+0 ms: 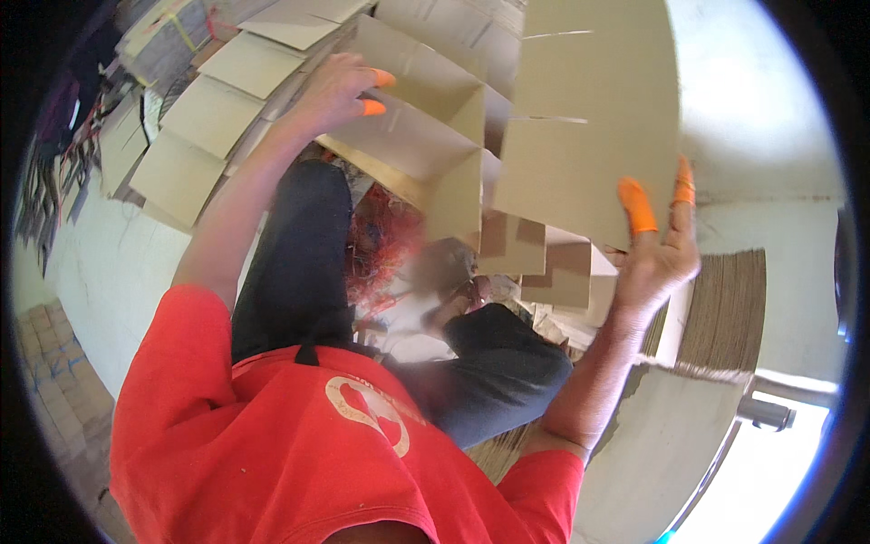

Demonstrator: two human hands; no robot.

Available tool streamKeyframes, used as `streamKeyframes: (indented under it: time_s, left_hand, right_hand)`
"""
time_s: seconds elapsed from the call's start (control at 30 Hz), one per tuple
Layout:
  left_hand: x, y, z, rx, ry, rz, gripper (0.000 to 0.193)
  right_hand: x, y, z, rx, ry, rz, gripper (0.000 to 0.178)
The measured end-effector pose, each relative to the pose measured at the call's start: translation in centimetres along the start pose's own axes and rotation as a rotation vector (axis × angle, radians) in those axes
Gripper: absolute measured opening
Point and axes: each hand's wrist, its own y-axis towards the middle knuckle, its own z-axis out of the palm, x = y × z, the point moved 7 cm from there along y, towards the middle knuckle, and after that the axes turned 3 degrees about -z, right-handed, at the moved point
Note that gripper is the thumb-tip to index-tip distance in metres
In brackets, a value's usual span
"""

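My left hand (pixel 337 91), with orange covers on its thumb and fingertip, grips the top edge of a cardboard divider (pixel 408 131) at its left end. That divider belongs to a grid of crossed, slotted cardboard strips in front of me. My right hand (pixel 657 249), also with orange fingertip covers, holds a large cardboard sheet (pixel 589 118) by its lower right edge. The thumb lies on the sheet's face and a finger runs along its side. Two short slits show in the sheet, which stands tilted over the grid's right part and hides some of it.
Several cardboard flaps (pixel 213 118) lie in an overlapping row at the left. A tied stack of cardboard (pixel 722 313) stands at the right by the wall. Red stringy scraps (pixel 385 245) lie between my legs. Strips and cords (pixel 45 186) hang at the far left.
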Motion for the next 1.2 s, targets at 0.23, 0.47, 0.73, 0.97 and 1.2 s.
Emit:
streamKeyframes:
  time_s: [0.23, 0.47, 0.73, 0.97, 1.2]
  left_hand:
    - [1.7, 0.1, 1.3, 0.048, -0.179, 0.025, 0.021]
    - [1.2, 0.3, 1.5, 0.036, -0.173, 0.029, 0.017]
    - [1.5, 0.8, 1.8, -0.003, -0.24, 0.09, 0.013]
    - [1.7, 1.2, 2.3, -0.008, -0.225, 0.093, 0.014]
    - [1.6, 1.3, 1.8, 0.007, -0.264, 0.038, 0.013]
  right_hand:
    - [5.0, -0.1, 8.5, 0.18, 0.213, 0.048, 0.057]
    - [6.0, -0.6, 12.1, 0.308, 0.213, 0.205, 0.055]
    - [8.7, -0.5, 13.2, 0.363, 0.104, 0.157, 0.055]
    - [8.5, -0.9, 14.6, 0.276, 0.208, 0.043, 0.052]
    - [9.5, 0.4, 15.5, 0.383, 0.07, -0.045, 0.051]
